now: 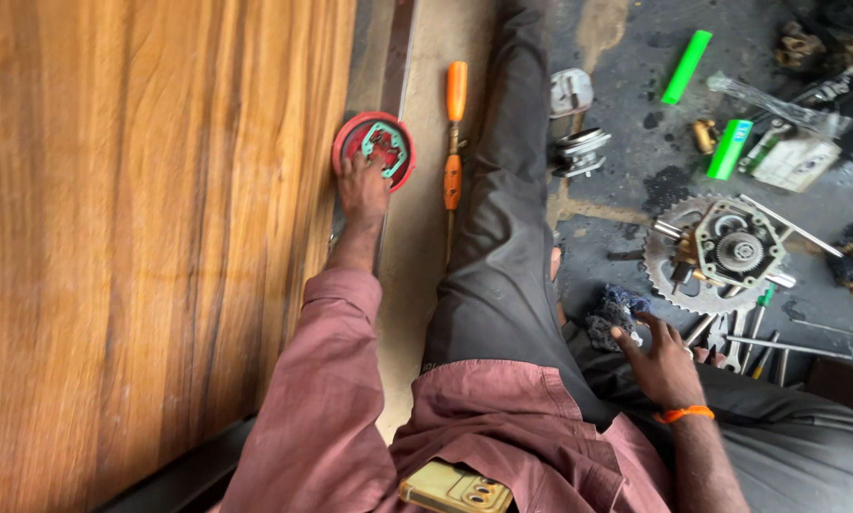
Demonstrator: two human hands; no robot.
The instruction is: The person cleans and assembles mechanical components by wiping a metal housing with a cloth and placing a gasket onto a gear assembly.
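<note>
Just beyond the fingertips of the left hand (363,190), at the foot of the brown wooden panel (141,247), lies the round red plastic cover with a teal gasket-shaped piece set in its face (375,148); the left arm in its dusty pink sleeve (322,380) is stretched out, and the fingers rest on the near edge of the cover, spread over it rather than closed round it. To the right of that hand, close by and apart from it, an orange-handled screwdriver (455,133) lies lengthwise on the pale concrete strip (417,247), alongside the outstretched leg in dark grey trousers (502,237). The right hand (662,361), with an orange band at the wrist (685,414), is loosely open and holds nothing, its fingertips touching or almost touching a crumpled dark blue rag (613,313). Just ahead of this hand sits a large toothed steel sprocket with a hub assembly at its centre (721,252), and beside the hand lie several slim metal tools (759,347). Farther off lie two bright green plastic pieces (707,104).
</note>
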